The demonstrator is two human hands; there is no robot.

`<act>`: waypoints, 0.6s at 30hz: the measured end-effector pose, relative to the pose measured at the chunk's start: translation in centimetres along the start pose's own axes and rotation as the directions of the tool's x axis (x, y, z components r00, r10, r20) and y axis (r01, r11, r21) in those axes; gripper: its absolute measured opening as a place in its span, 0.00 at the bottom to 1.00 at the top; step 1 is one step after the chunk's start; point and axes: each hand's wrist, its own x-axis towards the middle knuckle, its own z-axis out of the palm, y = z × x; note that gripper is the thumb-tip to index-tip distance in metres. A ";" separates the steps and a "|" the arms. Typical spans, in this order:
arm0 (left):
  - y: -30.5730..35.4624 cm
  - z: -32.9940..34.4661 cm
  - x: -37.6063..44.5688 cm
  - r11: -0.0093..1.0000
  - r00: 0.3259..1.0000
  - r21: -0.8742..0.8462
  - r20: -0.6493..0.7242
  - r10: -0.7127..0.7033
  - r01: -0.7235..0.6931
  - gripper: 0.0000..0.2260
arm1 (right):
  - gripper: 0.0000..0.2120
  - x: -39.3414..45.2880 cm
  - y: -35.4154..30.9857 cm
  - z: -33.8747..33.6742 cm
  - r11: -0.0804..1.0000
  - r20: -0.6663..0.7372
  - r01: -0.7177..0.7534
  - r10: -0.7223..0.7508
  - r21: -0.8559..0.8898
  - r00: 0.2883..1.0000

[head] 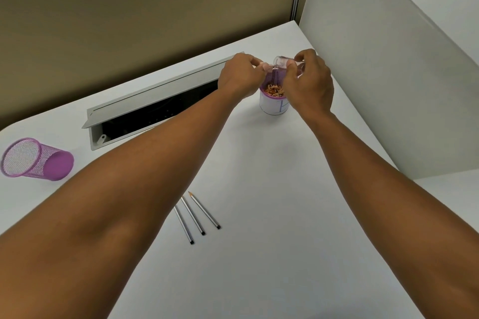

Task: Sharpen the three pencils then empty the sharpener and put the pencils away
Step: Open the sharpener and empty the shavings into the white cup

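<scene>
1 purple mesh cup on its side, far left of desk. 1 open cable hatch behind. 3 pencils side by side, mid-desk. Left hand pinching something small, can't tell what. 1 bin with shavings under both hands. Right hand grip curled round 1 clear sharpener shell, tipped over bin.

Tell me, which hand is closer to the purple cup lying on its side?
Left. The left hand is up at the far cup of shavings, on the side toward the tipped purple cup. The right hand is farther right, holding the clear sharpener case.
</scene>
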 end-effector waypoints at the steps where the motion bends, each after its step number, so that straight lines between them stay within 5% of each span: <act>1: -0.1 0.0 -0.1 1.000 1.000 -0.014 0.003 0.001 -0.001 0.12 | 0.13 0.0 0.0 -0.1 0.999 0.010 -0.038 0.038 0.018 0.999; 7: -0.5 -0.6 -0.8 0.976 0.999 -0.217 0.040 -0.012 0.021 0.06 | 0.13 -0.9 0.0 -1.1 0.928 0.171 -0.243 0.200 0.282 0.965; 18: -1.2 -4.7 -5.7 0.957 0.999 -0.287 -0.002 0.053 -0.051 0.12 | 0.13 -4.0 -2.0 -2.8 0.947 0.289 -0.162 0.078 0.278 0.954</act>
